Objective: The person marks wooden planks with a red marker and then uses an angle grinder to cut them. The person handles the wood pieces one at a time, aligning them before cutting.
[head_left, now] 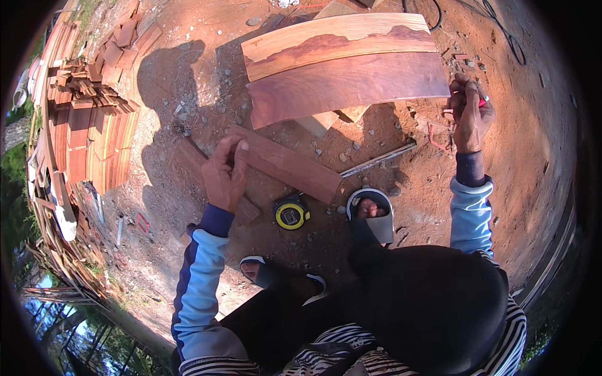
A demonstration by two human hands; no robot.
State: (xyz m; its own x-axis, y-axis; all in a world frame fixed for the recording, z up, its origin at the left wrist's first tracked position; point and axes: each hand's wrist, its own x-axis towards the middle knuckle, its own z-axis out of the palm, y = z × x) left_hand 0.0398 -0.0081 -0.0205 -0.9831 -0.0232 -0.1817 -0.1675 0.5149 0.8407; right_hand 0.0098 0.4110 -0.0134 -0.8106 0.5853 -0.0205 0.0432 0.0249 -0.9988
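My left hand (226, 174) is closed, thumb and fingers pinching the upper left end of a short reddish-brown wooden plank (291, 164), which slants down to the right above the ground. My right hand (471, 116) is closed around a slim red marking pen (483, 101), mostly hidden by the fingers, beside the right end of two wide boards. The farther board (338, 39) is pale with a dark wavy streak; the nearer board (351, 86) is reddish and lies edge to edge with it. Below the plank, a yellow-and-black tape measure (290, 215) rests on the ground.
Stacked wooden planks (94, 144) stand at the left, with loose offcuts (119, 47) behind. A thin stick (379, 160) lies near my sandalled foot (370, 210). Another plank (191, 163) lies under my left hand. A dark cable (501, 28) runs across the dirt at far right.
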